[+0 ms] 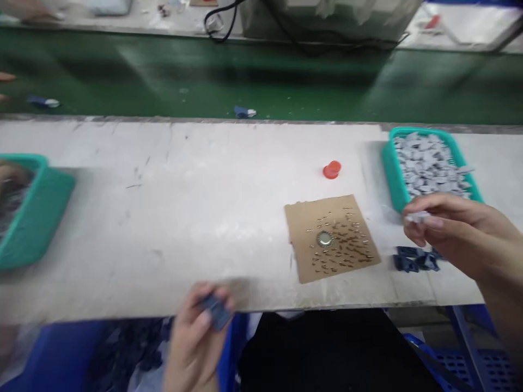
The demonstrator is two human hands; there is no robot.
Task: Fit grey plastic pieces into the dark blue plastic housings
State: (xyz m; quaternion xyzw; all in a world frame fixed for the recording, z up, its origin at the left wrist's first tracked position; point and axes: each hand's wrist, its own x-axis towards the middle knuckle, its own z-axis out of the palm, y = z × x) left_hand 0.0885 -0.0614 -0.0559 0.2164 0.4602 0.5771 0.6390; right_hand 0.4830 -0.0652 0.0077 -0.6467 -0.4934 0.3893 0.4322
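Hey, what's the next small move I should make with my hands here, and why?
Probably bring your right hand across to your left hand, so the two pieces meet. The right holds a small pale piece, the left a dark blue piece, and they are well apart. The blue-and-white items on the green surface suggest the two colours may go together.

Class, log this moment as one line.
left hand: holds dark-blue part | right hand: holds white piece | cardboard: small metal pieces

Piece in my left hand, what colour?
The piece in your left hand is dark blue, best seen in the head view.
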